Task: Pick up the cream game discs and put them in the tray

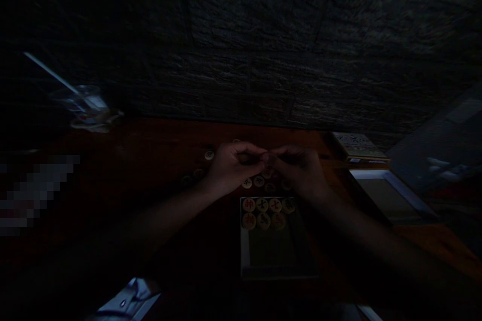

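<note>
Shallow box on table: part-filled. Done: seven round pieces seated, row of four, row of three. Outstanding: loose pieces on table beyond box. Left hand, right hand: among loose pieces, fingertips meeting in narrow pinch; too dark from here to make out whether piece is held. Outward right: tray, carton. Far left: cup, straw.

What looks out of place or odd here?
Nothing looks clearly spilled or broken, though it's dim. A blocky patch at left looks odd, hiding what's there. Loose round pieces lie scattered beyond the open box, while boxed pieces sit in rows.
</note>
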### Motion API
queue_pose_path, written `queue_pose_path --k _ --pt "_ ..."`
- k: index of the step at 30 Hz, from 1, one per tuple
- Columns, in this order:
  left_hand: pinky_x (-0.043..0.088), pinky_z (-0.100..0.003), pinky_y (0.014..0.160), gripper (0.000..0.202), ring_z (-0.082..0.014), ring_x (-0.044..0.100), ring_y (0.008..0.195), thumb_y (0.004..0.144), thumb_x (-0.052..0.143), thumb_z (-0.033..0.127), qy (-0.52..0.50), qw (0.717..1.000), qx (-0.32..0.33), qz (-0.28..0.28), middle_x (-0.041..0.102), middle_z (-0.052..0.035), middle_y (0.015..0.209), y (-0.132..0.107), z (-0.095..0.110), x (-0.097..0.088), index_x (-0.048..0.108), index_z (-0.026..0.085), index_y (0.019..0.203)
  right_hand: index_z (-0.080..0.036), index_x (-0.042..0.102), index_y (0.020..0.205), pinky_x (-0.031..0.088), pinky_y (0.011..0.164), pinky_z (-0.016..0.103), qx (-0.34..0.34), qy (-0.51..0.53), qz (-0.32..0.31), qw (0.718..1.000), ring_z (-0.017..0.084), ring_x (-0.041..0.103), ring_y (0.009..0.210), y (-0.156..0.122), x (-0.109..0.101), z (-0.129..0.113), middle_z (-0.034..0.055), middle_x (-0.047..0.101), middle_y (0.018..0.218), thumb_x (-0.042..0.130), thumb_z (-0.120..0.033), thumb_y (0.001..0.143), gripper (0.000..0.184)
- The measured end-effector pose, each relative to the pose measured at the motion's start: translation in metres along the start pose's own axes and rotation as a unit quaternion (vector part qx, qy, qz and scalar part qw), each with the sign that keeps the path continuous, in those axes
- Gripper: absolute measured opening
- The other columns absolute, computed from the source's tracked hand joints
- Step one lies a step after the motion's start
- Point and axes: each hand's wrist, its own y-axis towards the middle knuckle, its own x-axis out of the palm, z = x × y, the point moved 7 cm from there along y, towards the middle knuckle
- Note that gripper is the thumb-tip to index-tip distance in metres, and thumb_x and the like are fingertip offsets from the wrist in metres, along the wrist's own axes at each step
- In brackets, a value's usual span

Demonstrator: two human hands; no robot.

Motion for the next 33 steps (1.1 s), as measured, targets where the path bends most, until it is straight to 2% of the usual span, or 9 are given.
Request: queue_pose_path --k 4,12,18,22,25,28,33 --pt "0.063 -0.033 0.079 0.023 -0.0211 0.078 0.084 0.073 0.088 0.024 -0.006 1.0 0.0 0.001 0.081 -0.0086 0.095 -0.001 0.001 0.0 0.08 0.016 0.092 -0.018 0.08 0.082 0.047 0.043 0.02 0.0 0.003 -0.008 1.0 0.013 0.063 0.051 0.0 0.0 0.001 0.0042 0.074 0.066 0.088 -0.053 0.073 0.038" --pt "0.064 -0.034 0.08 0.031 -0.0234 0.08 0.088 0.072 0.09 0.024 -0.027 0.999 -0.02 -0.014 0.082 -0.009 0.099 -0.002 -0.005 0.004 0.081 0.018 0.101 -0.017 0.078 0.083 0.049 0.044 0.022 0.027 0.02 0.002 0.999 0.013 0.064 0.05 0.0 -0.002 0.003 0.0041 0.075 0.067 0.094 -0.05 0.064 0.042" --pt "0.063 -0.033 0.085 0.033 -0.0222 0.079 0.093 0.071 0.091 0.023 -0.053 0.998 -0.033 0.003 0.082 -0.0095 0.106 0.0 -0.001 0.001 0.082 0.018 0.103 -0.018 0.082 0.095 0.048 0.045 0.023 0.024 0.033 -0.004 0.999 0.013 0.064 0.051 0.002 -0.002 0.006 0.0043 0.076 0.069 0.089 -0.05 0.073 0.039" --pt "0.061 -0.036 0.092 0.038 -0.0236 0.077 0.101 0.07 0.092 0.024 -0.079 0.996 -0.044 0.009 0.081 -0.0103 0.113 0.001 -0.006 -0.001 0.082 0.018 0.107 -0.019 0.082 0.1 0.054 0.052 0.027 0.013 0.042 -0.007 0.999 0.015 0.066 0.055 0.002 -0.003 0.005 0.0067 0.08 0.082 0.091 -0.046 0.07 0.042" --pt "0.06 -0.04 0.096 0.039 -0.0249 0.077 0.103 0.072 0.091 0.026 -0.095 0.993 -0.064 0.016 0.08 -0.0117 0.116 0.001 -0.01 -0.003 0.082 0.018 0.109 -0.021 0.082 0.104 0.053 0.051 0.028 0.007 0.031 -0.011 0.999 0.015 0.066 0.056 0.002 -0.003 0.004 0.007 0.082 0.088 0.09 -0.043 0.072 0.04" --pt "0.06 -0.042 0.098 0.036 -0.0252 0.077 0.103 0.074 0.089 0.025 -0.118 0.99 -0.081 0.019 0.08 -0.0126 0.116 0.001 -0.011 -0.003 0.082 0.018 0.109 -0.023 0.082 0.108 0.052 0.05 0.027 0.003 0.023 -0.014 1.0 0.015 0.066 0.055 0.001 -0.003 0.003 0.0053 0.08 0.082 0.086 -0.04 0.077 0.035" --pt "0.064 -0.039 0.093 0.029 -0.0214 0.078 0.095 0.076 0.089 0.027 -0.139 0.987 -0.072 0.03 0.082 -0.0093 0.107 0.002 -0.01 -0.004 0.083 0.019 0.103 -0.021 0.082 0.11 0.048 0.047 0.025 0.013 0.03 -0.015 0.999 0.015 0.065 0.053 0.001 -0.003 0.004 0.0035 0.077 0.071 0.082 -0.039 0.081 0.034"
